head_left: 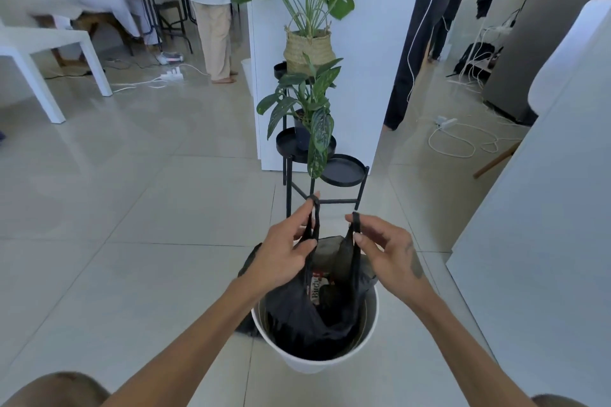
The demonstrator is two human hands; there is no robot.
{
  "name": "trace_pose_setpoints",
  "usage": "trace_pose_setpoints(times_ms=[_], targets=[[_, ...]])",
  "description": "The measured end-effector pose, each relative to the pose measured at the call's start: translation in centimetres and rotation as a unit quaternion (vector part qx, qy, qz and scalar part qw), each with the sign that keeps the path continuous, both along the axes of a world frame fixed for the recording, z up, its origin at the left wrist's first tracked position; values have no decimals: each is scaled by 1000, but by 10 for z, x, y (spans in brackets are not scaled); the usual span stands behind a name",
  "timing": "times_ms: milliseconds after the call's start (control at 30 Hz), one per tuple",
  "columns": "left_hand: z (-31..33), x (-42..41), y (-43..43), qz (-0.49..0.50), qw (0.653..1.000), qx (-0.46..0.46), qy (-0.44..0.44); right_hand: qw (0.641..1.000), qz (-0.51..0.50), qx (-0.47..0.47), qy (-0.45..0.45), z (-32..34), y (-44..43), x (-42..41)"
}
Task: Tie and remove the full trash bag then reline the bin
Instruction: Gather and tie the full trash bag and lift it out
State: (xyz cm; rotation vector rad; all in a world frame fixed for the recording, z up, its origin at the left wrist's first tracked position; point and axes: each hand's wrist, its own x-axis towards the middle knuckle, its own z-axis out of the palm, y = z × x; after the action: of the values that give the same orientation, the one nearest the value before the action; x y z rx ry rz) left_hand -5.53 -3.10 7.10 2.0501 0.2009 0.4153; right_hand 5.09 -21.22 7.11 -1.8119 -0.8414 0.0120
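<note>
Lower centre: left hand (pixel 281 254) pinches 1 handle of black trash bag (pixel 317 314); right hand (pixel 386 251) pinches other; bag in white bin (pixel 317 362).

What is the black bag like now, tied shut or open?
Open. The left hand and right hand pinch its two handles apart, and trash shows inside the bag in the bin.

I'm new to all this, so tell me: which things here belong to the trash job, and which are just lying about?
In the job: left hand and right hand, each pinching a handle of the black trash bag; white bin.
Lying about: plant stand, basket plant, white table, power strip.
</note>
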Motion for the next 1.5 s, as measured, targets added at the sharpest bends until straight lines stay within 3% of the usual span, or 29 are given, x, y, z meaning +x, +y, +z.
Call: trace_pose_setpoints(times_ms=[233, 567, 900, 1067, 1200, 1300, 1500], targets=[[-18, 19, -1, -38, 999, 10, -12, 997, -55, 45, -23, -14, 12, 2], [-42, 29, 8, -3, 999, -16, -45, 992, -111, 56, 31, -24, 21, 7], [-34, 32, 8, -28, 993, -112, 6, 997, -54, 53, 11, -32, 14, 8], [-30, 34, 21, -50, 991, -105, 62, 992, -2, 50, -112, -24, 7, 13], [-26, 39, 23, -90, 987, -95, 89, 973, 69, -6, -222, -17, 19, 16], [-23, 42, 20, -105, 983, -109, 99, 969, 78, -24, -233, -20, 27, 19], [-30, 40, 21, -82, 984, -128, 98, 981, -11, -35, -191, -37, 33, 22]])
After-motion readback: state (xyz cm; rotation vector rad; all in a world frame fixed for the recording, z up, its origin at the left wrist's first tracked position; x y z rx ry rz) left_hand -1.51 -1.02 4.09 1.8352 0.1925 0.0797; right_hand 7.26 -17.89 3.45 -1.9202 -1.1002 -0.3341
